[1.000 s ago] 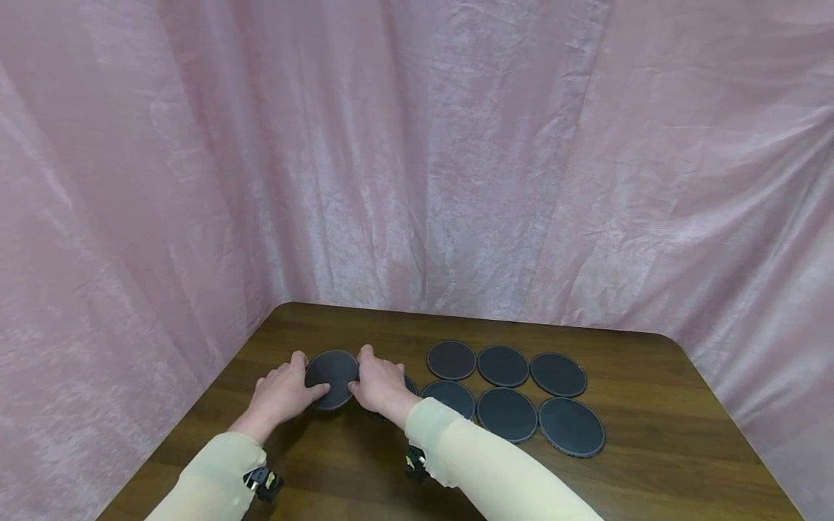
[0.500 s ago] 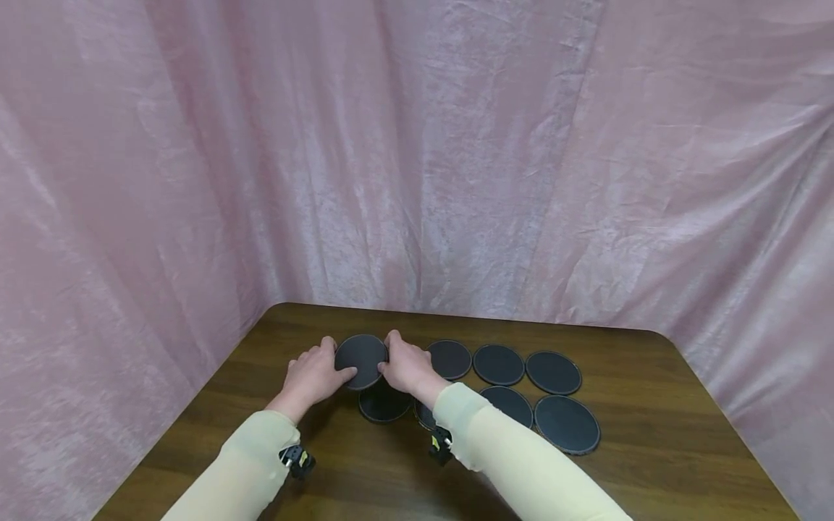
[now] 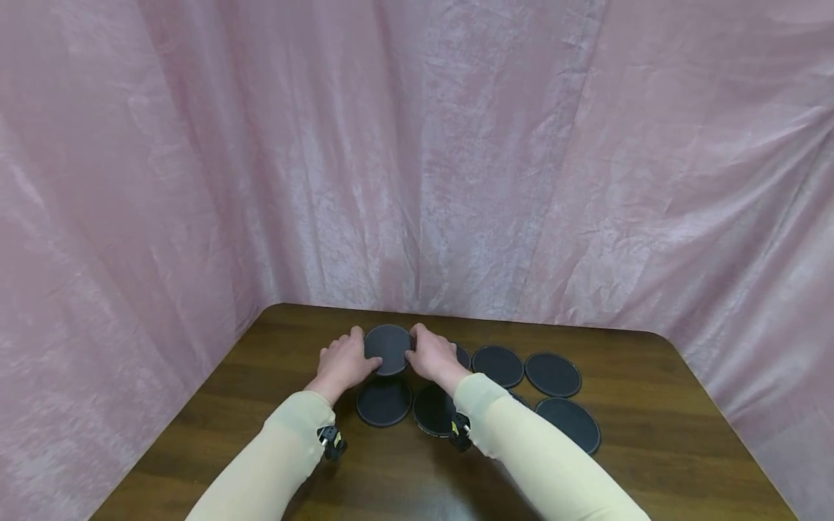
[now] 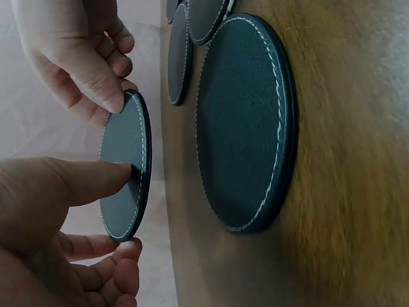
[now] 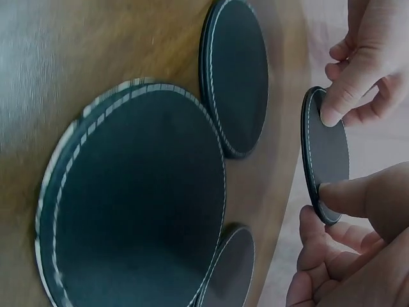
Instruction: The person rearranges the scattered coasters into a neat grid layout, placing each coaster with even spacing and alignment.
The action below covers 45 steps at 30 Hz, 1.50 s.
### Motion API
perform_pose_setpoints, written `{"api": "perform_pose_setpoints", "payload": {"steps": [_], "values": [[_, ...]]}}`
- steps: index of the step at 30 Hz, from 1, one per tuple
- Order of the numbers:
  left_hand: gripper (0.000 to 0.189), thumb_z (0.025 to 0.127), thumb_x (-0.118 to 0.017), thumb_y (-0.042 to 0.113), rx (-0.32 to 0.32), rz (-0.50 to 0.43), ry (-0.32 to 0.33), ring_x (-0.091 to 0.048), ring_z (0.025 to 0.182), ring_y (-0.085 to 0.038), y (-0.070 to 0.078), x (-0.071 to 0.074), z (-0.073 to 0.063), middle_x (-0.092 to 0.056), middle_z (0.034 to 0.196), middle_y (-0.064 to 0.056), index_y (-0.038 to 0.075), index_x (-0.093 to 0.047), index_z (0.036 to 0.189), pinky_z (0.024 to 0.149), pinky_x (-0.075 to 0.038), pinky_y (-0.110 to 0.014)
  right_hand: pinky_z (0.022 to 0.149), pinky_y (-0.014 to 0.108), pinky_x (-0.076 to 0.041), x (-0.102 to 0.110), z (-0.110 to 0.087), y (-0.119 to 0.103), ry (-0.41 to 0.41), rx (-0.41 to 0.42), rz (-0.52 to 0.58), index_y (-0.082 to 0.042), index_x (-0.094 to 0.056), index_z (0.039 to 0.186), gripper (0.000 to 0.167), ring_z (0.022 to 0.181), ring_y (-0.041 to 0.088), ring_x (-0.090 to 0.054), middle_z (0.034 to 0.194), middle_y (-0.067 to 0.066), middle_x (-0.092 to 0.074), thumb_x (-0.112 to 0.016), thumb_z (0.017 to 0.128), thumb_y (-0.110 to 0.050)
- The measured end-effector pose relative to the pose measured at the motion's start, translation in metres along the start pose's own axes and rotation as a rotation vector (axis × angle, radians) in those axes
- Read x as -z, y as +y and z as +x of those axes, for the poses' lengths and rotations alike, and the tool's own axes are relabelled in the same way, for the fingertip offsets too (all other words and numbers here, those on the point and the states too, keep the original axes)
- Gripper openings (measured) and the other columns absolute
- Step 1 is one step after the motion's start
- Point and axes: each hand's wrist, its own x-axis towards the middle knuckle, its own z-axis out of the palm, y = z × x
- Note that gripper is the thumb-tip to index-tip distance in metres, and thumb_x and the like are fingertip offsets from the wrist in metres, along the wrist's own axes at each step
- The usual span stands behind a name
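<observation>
A round dark coaster (image 3: 388,349) with white edge stitching is held between both hands above the far left part of the table. My left hand (image 3: 345,362) pinches its left edge, thumb on top and fingers beneath. On its right edge my right hand (image 3: 437,354) pinches it the same way. In both wrist views the held coaster (image 4: 124,166) is clear of the wood. Nearer to me lies another black coaster (image 3: 384,402), with one more coaster (image 3: 433,411) to its right, partly under the right forearm.
Farther right, several matching coasters lie in two rows, among them a back-row coaster (image 3: 498,365), the right end coaster (image 3: 554,374) and a front coaster (image 3: 569,422). The brown wooden table (image 3: 658,449) meets a pink curtain (image 3: 417,159) at its back and sides.
Both hands have carried the held coaster to the right and farther back, past the left front coaster, toward the left end of the back row.
</observation>
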Motion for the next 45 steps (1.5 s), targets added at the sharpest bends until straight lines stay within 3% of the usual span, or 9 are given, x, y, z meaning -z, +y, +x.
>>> {"api": "perform_pose_setpoints", "payload": {"steps": [13, 21, 24, 30, 36, 45], "values": [[0.064, 0.099, -0.085, 0.034, 0.037, -0.019, -0.018, -0.066, 0.121, -0.05, 0.005, -0.018, 0.022, -0.069, 0.127, -0.029, -0.006, -0.055, 0.14, 0.1, -0.047, -0.064, 0.108, 0.067, -0.043, -0.002, 0.017, 0.015, -0.009, -0.009, -0.027, -0.002, -0.064, 0.147, 0.052, 0.129, 0.046, -0.063, 0.138, 0.019, -0.072, -0.082, 0.102, -0.02], [0.064, 0.097, -0.087, 0.036, 0.058, -0.033, -0.026, -0.066, 0.119, -0.051, 0.0, -0.038, 0.037, -0.07, 0.126, -0.029, -0.005, -0.057, 0.136, 0.099, -0.048, -0.066, 0.091, 0.066, -0.048, -0.075, 0.094, 0.099, 0.02, 0.029, -0.122, -0.012, -0.071, 0.138, 0.054, 0.111, 0.04, -0.069, 0.117, 0.009, -0.075, -0.089, 0.094, -0.036], [0.065, 0.097, -0.087, 0.036, 0.066, -0.05, -0.045, -0.067, 0.119, -0.05, -0.002, -0.043, 0.04, -0.07, 0.126, -0.028, -0.005, -0.057, 0.138, 0.099, -0.049, -0.066, 0.093, 0.065, -0.048, -0.081, 0.1, 0.107, -0.001, 0.016, -0.121, -0.014, -0.071, 0.138, 0.054, 0.11, 0.036, -0.07, 0.116, 0.006, -0.074, -0.089, 0.093, -0.039], [0.067, 0.095, -0.088, 0.04, 0.057, -0.054, -0.051, -0.067, 0.115, -0.05, -0.014, -0.058, 0.053, -0.07, 0.123, -0.027, -0.004, -0.058, 0.136, 0.094, -0.048, -0.064, 0.094, 0.067, -0.047, -0.057, 0.074, 0.083, -0.034, 0.02, -0.12, -0.01, -0.074, 0.13, 0.046, 0.11, 0.038, -0.067, 0.111, 0.01, -0.072, -0.088, 0.094, -0.034], [0.07, 0.099, -0.085, 0.038, 0.069, -0.06, -0.09, -0.063, 0.125, -0.052, -0.012, -0.058, 0.052, -0.067, 0.133, -0.03, -0.006, -0.057, 0.145, 0.101, -0.045, -0.068, 0.104, 0.067, -0.043, -0.019, 0.036, 0.044, -0.09, 0.009, -0.093, -0.003, -0.074, 0.137, 0.046, 0.123, 0.042, -0.063, 0.127, 0.02, -0.069, -0.084, 0.099, -0.026], [0.065, 0.104, -0.078, 0.035, 0.084, -0.041, -0.123, -0.056, 0.134, -0.052, -0.002, -0.045, 0.039, -0.062, 0.141, -0.032, -0.007, -0.056, 0.149, 0.108, -0.04, -0.069, 0.105, 0.063, -0.043, -0.015, 0.029, 0.038, -0.101, 0.001, -0.148, -0.006, -0.071, 0.146, 0.053, 0.127, 0.041, -0.06, 0.134, 0.02, -0.066, -0.082, 0.102, -0.031]]}}
